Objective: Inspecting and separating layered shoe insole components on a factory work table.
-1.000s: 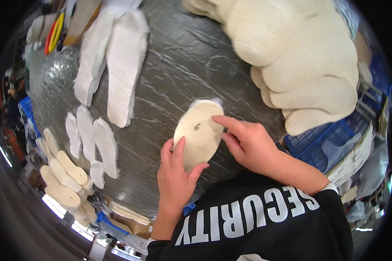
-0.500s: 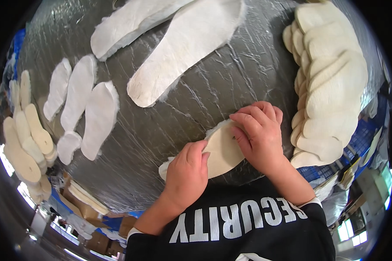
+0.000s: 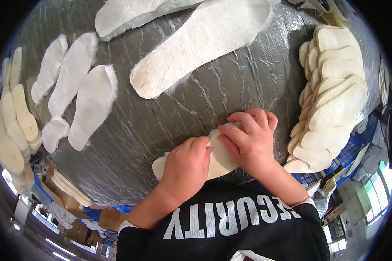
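A cream insole (image 3: 223, 160) with a fluffy white edge lies on the plastic-covered table close to my body. My left hand (image 3: 188, 162) grips its left half, thumb and fingers pressed together at the upper edge. On the right half, my right hand (image 3: 252, 140) pinches the same edge between thumb and curled fingers. The two hands are a short gap apart, and the cream face shows between them. Parts of the insole are hidden beneath both hands.
Large white fleece insoles (image 3: 196, 48) lie beyond my hands. Smaller white fleece insoles (image 3: 91, 106) are at the left, near a pile of cream insoles (image 3: 6, 139). An overlapping stack of cream insoles (image 3: 335, 100) runs along the right. Blue crates (image 3: 346, 150) stand past the table's right edge.
My right hand has shifted slightly left along the insole, closer to my left hand. The view has tilted a little, shifting the surrounding piles in the picture.
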### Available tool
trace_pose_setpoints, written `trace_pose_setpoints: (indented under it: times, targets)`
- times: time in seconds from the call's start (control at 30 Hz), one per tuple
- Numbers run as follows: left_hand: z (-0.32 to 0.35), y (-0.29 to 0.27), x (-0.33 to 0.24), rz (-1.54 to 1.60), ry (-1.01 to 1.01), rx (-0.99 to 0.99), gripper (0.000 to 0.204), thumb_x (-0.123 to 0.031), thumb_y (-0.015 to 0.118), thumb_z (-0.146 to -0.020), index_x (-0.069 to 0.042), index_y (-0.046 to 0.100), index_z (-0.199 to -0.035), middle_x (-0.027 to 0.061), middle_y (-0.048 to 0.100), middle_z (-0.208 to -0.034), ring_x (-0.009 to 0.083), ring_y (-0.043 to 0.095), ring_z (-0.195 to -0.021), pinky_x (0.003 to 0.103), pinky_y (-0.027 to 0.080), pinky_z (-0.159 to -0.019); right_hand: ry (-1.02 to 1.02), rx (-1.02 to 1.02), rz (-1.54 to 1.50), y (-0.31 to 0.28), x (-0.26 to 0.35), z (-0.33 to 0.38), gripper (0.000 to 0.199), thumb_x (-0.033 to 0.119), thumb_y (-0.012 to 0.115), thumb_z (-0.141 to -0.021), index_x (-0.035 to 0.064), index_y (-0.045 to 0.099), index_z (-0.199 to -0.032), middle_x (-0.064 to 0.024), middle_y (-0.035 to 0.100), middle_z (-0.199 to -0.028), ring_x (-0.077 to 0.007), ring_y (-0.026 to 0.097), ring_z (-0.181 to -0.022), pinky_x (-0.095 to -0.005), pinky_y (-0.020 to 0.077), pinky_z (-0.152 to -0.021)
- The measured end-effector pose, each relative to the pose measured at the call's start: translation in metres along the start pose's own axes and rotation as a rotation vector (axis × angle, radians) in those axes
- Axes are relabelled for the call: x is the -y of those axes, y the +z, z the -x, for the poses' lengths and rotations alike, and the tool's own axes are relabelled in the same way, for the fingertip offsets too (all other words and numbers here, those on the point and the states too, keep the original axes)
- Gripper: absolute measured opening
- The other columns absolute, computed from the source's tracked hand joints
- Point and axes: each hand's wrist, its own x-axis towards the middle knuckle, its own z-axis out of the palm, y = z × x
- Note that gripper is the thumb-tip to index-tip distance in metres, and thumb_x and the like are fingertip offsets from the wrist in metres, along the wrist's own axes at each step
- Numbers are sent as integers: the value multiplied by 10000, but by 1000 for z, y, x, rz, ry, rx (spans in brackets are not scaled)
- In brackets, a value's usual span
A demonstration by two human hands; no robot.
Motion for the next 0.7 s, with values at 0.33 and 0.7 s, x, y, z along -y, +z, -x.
trace_pose_setpoints:
  times: [0.33,0.7]
  targets:
    - [47,-48,42,108,-238,16,216,-34,752,-733,18,623,-898,123,643,-793,219,646,-729,300,496,-650,-16,-61,10,7,-6,6,263,135,755,-656,166,686,-908,7,613,-939,-239,543,-928,-421,352,-839]
    - [51,-33,41,20,-180,-108,163,-160,664,-847,-43,551,-858,150,621,-723,355,607,-665,418,455,-586,-242,118,5,6,6,-11,237,164,733,-691,179,689,-922,17,592,-904,-222,539,-883,-420,359,-822]
